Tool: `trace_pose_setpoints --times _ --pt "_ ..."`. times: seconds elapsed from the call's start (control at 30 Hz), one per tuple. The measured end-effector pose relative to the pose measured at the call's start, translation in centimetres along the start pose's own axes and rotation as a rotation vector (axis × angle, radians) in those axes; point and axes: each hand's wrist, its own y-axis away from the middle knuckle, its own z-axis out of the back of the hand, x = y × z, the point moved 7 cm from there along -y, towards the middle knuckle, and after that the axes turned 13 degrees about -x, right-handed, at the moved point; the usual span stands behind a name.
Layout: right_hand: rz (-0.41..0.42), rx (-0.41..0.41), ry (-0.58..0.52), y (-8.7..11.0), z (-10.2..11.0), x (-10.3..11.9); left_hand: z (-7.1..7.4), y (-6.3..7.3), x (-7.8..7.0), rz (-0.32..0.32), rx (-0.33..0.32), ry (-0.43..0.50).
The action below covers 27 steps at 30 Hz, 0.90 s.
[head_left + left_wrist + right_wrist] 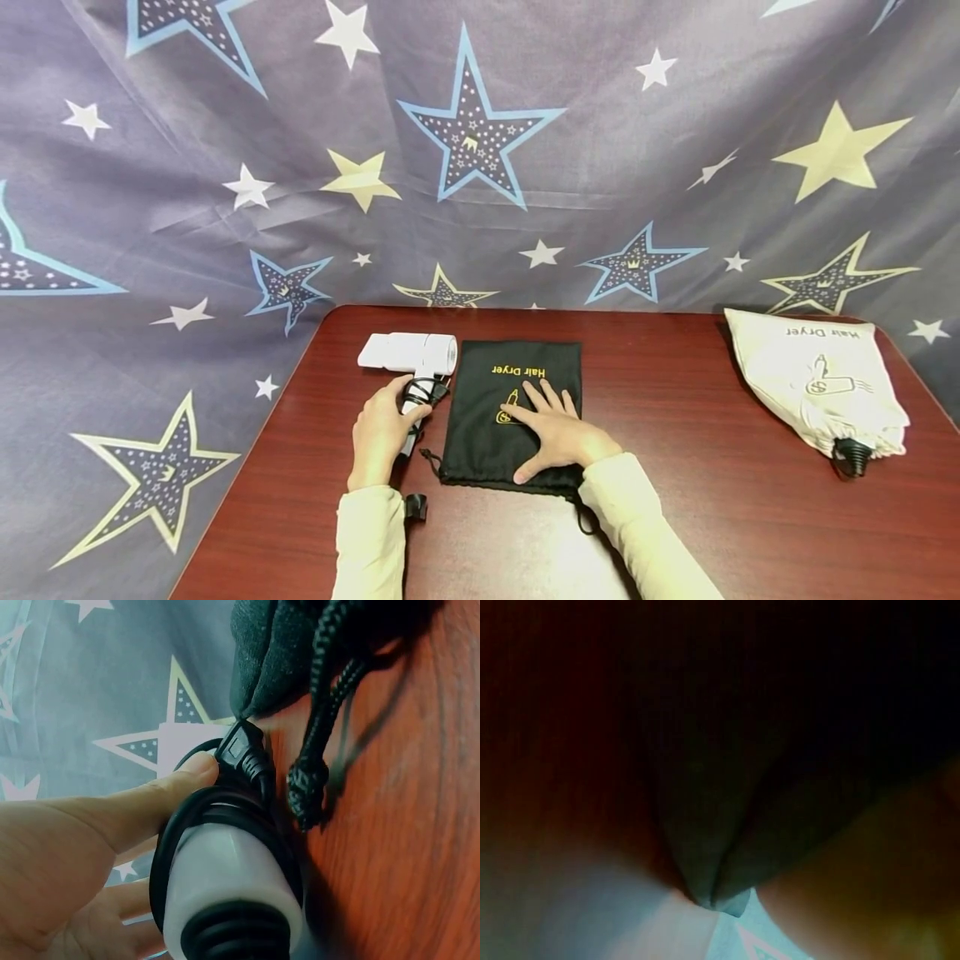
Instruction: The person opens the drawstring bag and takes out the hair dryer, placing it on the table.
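A white hair dryer (412,352) lies on the table at the left, its black cord (217,799) wound about the handle. My left hand (378,429) holds that handle, thumb on one side and fingers on the other. In the left wrist view the thumb tip meets the cord close to the black plug (241,746). A flat black drawstring bag (480,446) with yellow "Hair Dryer" print lies just right of the dryer. Across its print and lower right part rests my right hand (558,437), fingers spread. The right wrist view is mostly dark.
At the far right stands a filled white drawstring bag (825,375) with the same print, a ribbed black cord end (852,457) poking from its mouth. A starry cloth (570,183) hangs behind the reddish wooden table (660,383). A knotted drawstring (307,787) lies near the left hand.
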Motion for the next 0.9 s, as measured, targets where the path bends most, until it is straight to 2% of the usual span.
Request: trace_pose_setpoints --times 0.4,0.6,0.77,0.9 --pt "0.037 -0.076 0.034 0.2 0.5 0.5 0.0 0.0 -0.3 -0.013 -0.01 -0.016" --pt "0.056 -0.155 0.023 0.9 1.1 0.8 0.0 0.0 -0.5 -0.024 -0.019 -0.015" --pt "0.09 -0.245 0.01 1.4 1.7 1.1 0.9 0.2 -0.9 -0.032 -0.064 -0.016" --pt "0.123 -0.327 0.021 1.9 2.3 1.1 1.8 0.3 -1.7 -0.063 -0.122 0.014"
